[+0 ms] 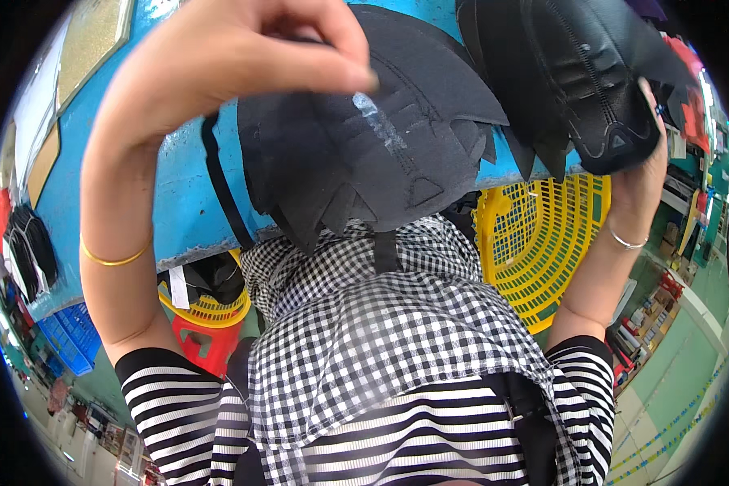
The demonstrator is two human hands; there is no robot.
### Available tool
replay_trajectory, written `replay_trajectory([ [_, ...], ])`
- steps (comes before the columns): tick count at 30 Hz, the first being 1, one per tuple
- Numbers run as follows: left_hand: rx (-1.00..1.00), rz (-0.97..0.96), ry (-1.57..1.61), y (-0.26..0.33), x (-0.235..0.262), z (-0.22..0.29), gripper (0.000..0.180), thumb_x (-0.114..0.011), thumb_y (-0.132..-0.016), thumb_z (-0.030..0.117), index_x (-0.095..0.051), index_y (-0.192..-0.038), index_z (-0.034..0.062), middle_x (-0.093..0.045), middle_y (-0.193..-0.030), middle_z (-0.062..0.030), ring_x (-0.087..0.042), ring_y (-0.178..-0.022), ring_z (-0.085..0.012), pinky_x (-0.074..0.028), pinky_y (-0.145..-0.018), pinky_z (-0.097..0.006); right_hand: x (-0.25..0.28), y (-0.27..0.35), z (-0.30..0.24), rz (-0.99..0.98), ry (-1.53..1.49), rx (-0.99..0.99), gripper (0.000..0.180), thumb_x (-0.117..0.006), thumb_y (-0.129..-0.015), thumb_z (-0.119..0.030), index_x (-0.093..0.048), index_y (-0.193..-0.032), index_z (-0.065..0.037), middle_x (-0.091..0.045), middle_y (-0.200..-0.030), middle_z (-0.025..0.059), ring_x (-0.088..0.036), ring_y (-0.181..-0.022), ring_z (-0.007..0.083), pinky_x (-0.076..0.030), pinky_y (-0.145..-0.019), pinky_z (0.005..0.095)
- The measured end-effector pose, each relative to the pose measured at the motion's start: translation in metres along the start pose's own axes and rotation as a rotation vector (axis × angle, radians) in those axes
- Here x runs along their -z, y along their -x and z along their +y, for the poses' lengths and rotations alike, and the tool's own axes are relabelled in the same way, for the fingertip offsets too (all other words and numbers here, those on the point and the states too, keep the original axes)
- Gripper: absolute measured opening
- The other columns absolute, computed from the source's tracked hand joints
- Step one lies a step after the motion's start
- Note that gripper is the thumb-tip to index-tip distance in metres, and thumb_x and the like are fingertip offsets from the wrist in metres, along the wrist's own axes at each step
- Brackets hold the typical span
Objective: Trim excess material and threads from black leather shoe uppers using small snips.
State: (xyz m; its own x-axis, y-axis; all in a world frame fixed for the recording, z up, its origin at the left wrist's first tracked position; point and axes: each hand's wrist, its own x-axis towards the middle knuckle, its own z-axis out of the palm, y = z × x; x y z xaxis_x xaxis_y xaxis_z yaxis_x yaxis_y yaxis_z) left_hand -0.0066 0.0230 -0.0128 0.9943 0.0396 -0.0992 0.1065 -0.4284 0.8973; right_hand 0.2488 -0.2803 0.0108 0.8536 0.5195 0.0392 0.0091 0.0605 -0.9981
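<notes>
My left hand [227, 57] is raised close to the camera, fingers pinched on the top edge of a flat black shoe upper piece [364, 154] with jagged tabs along its lower edge and a shiny streak on its face. My right hand [644, 174] holds another black shoe upper [575, 81], stitched and shaped, up at the right over the blue table [121, 154]. A gold bangle sits on my left wrist, a silver one on my right.
A yellow plastic basket [543, 243] stands under the table edge at the right, another yellow basket [206, 308] and a red stool [198, 340] at the left. Blue crates [69, 340] lie far left. A checked apron covers my striped shirt.
</notes>
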Motion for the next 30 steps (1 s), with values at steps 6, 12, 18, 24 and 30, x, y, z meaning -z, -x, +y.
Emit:
replay_trajectory([
  [6,0.131,-0.123,-0.038,-0.015,-0.037,0.014,0.012,-0.076,-0.079,0.012,-0.073,-0.083,0.0012,-0.069,-0.076,-0.0036,-0.063,-0.072,-0.0112,-0.050,-0.073,-0.025,0.028,-0.016,-0.017,-0.144,0.342,0.015,0.027,-0.047,-0.105,-0.017,-0.054,-0.124,0.000,-0.062,-0.089,0.0025,-0.033,-0.055,0.0031,-0.028,-0.051,0.0180],
  [12,0.154,-0.078,-0.153,-0.015,-0.044,0.006,0.015,-0.077,-0.078,0.015,-0.072,-0.082,0.0010,-0.067,-0.073,-0.0074,-0.064,-0.071,-0.0139,-0.049,-0.069,-0.026,-0.062,0.014,0.010,-0.805,0.657,0.233,0.013,-0.058,-0.097,-0.012,-0.056,-0.107,-0.005,-0.058,-0.078,0.0017,-0.056,-0.063,0.0098,-0.044,-0.055,0.0260],
  [18,0.129,0.010,-0.584,-0.014,-0.037,0.026,0.025,-0.076,-0.079,0.018,-0.061,-0.077,-0.0020,-0.054,-0.064,-0.0102,-0.049,-0.061,-0.0141,-0.039,-0.058,-0.033,-0.103,0.012,0.032,-1.166,0.881,0.676,0.017,-0.071,-0.081,-0.014,-0.058,-0.092,-0.012,-0.060,-0.074,0.0067,-0.062,-0.067,0.0266,-0.048,-0.056,0.0360],
  [24,0.087,-0.007,-0.345,-0.008,-0.029,0.005,0.024,-0.070,-0.084,0.020,-0.059,-0.082,-0.0012,-0.048,-0.068,-0.0062,-0.042,-0.062,-0.0144,-0.037,-0.058,-0.030,-0.108,0.001,0.032,-1.311,0.817,0.760,0.018,-0.071,-0.080,-0.015,-0.057,-0.092,-0.014,-0.057,-0.070,0.0047,-0.063,-0.068,0.0254,-0.048,-0.055,0.0372],
  [30,0.078,-0.042,-0.346,-0.011,-0.026,0.006,0.023,-0.069,-0.086,0.019,-0.058,-0.084,-0.0011,-0.050,-0.069,-0.0065,-0.042,-0.064,-0.0140,-0.038,-0.060,-0.030,-0.123,0.008,0.034,-1.125,0.997,0.818,0.017,-0.069,-0.082,-0.019,-0.058,-0.095,-0.016,-0.059,-0.071,0.0049,-0.063,-0.069,0.0268,-0.047,-0.056,0.0382],
])
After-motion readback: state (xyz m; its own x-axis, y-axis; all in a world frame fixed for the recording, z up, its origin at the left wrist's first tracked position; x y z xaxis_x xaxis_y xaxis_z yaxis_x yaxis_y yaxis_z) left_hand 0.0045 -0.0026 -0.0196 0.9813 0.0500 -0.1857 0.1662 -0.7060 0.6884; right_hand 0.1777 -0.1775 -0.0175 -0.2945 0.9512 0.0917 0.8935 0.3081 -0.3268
